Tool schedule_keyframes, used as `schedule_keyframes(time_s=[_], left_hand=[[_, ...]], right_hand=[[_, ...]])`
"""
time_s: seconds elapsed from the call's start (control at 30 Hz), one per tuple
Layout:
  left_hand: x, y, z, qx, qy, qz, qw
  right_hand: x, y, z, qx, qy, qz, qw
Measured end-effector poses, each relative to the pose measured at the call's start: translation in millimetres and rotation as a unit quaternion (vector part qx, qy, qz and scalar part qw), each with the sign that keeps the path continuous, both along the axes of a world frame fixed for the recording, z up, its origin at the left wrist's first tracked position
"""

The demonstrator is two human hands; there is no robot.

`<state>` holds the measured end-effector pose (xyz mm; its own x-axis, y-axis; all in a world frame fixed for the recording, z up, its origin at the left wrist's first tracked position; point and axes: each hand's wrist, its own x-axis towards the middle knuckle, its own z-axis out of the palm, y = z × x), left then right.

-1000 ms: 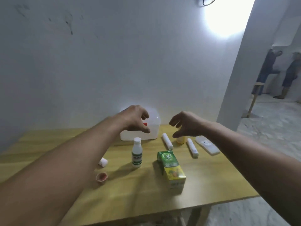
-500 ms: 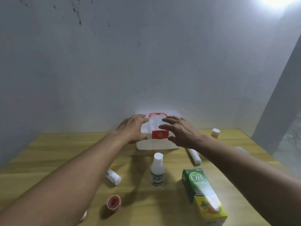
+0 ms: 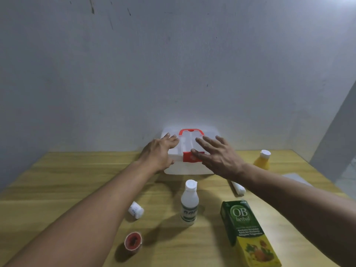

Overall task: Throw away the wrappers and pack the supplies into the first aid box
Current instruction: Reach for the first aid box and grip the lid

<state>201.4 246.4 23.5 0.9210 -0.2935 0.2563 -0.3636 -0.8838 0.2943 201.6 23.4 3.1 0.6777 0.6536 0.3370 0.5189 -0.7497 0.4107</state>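
Observation:
A white first aid box [image 3: 185,168] with a red handle and red front latch stands closed at the back of the wooden table [image 3: 77,180], against the wall. My left hand [image 3: 159,152] rests on the box's left top corner with its fingers spread. My right hand [image 3: 216,156] lies flat over the right side of the lid, its thumb at the red latch. In front stand a white bottle [image 3: 189,202] and a green and yellow OB herbal carton [image 3: 248,232]. A white bandage roll [image 3: 238,186] lies under my right forearm.
A small white roll [image 3: 135,210] and a red tape roll [image 3: 133,241] lie near my left forearm. A yellow bottle with a white cap [image 3: 262,160] stands at the right. A flat white packet [image 3: 297,179] lies beyond it. The table's right edge is close.
Both hands have moved forward onto the first aid box and now touch its lid. The view has shifted left and down, closer to the table.

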Motion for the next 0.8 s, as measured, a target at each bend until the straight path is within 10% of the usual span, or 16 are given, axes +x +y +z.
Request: schedule_keyframes(time_s=[0.8], left_hand=[[-19.0, -0.4, 5.6, 0.017, -0.028, 0.0, 0.999]], right_hand=[[-11.6, -1.7, 10.8, 0.011, -0.014, 0.033, 0.999]])
